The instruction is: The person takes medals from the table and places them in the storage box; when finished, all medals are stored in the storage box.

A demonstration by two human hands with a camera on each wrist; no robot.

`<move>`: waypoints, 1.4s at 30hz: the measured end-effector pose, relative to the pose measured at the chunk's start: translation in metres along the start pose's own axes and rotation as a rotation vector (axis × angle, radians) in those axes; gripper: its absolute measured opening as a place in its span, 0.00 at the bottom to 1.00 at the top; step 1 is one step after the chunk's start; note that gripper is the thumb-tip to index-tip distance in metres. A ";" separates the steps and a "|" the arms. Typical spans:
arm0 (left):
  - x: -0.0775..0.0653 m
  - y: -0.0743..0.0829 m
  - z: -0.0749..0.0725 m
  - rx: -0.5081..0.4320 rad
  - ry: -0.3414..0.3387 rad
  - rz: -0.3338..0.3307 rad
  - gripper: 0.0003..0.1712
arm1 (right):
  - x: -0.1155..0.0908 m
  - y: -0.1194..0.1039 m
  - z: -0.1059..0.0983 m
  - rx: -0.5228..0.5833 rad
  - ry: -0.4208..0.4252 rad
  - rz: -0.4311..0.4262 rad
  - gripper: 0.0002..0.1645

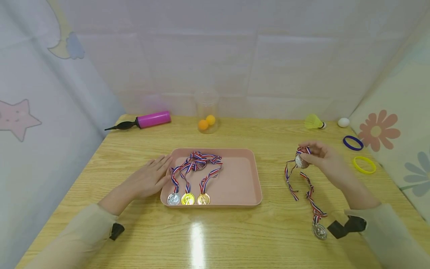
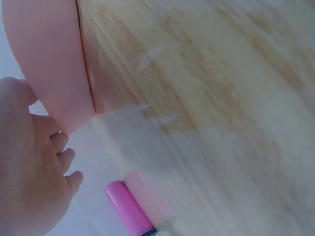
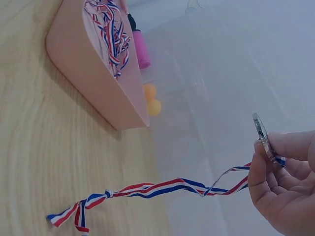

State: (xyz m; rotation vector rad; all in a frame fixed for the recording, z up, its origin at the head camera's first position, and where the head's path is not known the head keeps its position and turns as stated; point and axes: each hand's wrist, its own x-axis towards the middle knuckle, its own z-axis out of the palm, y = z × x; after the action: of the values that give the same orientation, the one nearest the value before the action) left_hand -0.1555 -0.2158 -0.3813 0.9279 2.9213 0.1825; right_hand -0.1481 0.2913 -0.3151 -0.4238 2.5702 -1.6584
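Between the thumb and fingers of my right hand (image 1: 320, 160) a silver-coloured medal (image 1: 301, 161) is pinched. Its red, white and blue ribbon (image 3: 162, 187) dangles down to the table in the right wrist view. Below that hand lies another silver medal (image 1: 319, 231) with its ribbon spread on the wood. My left hand (image 1: 152, 177) rests with extended fingers against the left side of the pink tray (image 1: 240, 179). Inside the tray, a silver medal (image 1: 173, 198), a gold medal (image 1: 187, 198) and a bronze-toned medal (image 1: 203, 198) line the near edge, their ribbons bunched behind them.
At the back stand a magenta hand pump (image 1: 153, 119) and a clear cup (image 1: 207, 104) holding two orange balls (image 1: 203, 124). A yellow shuttlecock (image 1: 314, 121), a white ball (image 1: 343, 122), a blue wristband (image 1: 353, 143) and a yellow wristband (image 1: 364, 165) lie along the right.
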 end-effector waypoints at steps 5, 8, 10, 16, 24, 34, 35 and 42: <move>0.000 -0.001 0.001 0.003 0.002 -0.001 0.33 | 0.013 -0.018 -0.003 -0.009 0.015 -0.019 0.14; 0.000 -0.001 0.002 0.008 0.001 0.001 0.34 | 0.021 -0.030 -0.002 -0.003 0.035 -0.023 0.15; 0.001 -0.001 0.001 0.012 0.000 0.002 0.34 | 0.026 -0.038 -0.001 0.002 0.053 -0.026 0.16; 0.001 -0.001 0.001 0.002 -0.001 -0.004 0.33 | 0.040 -0.058 0.008 0.089 0.039 -0.056 0.15; 0.002 -0.002 0.003 0.006 0.004 0.002 0.33 | 0.058 -0.077 0.036 0.250 -0.117 -0.167 0.11; 0.002 -0.002 0.002 0.001 -0.007 -0.005 0.33 | 0.082 -0.083 0.089 0.211 -0.178 -0.079 0.17; 0.002 -0.002 0.002 0.002 -0.007 -0.006 0.33 | 0.084 -0.081 0.095 0.198 -0.186 -0.072 0.17; 0.001 -0.002 0.003 0.008 -0.006 -0.012 0.33 | 0.087 -0.060 0.132 0.114 -0.299 -0.039 0.17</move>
State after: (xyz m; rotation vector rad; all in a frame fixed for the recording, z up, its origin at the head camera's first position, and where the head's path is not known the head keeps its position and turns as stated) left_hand -0.1576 -0.2164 -0.3848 0.9103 2.9234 0.1666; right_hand -0.1943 0.1290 -0.3077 -0.6610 2.2555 -1.6034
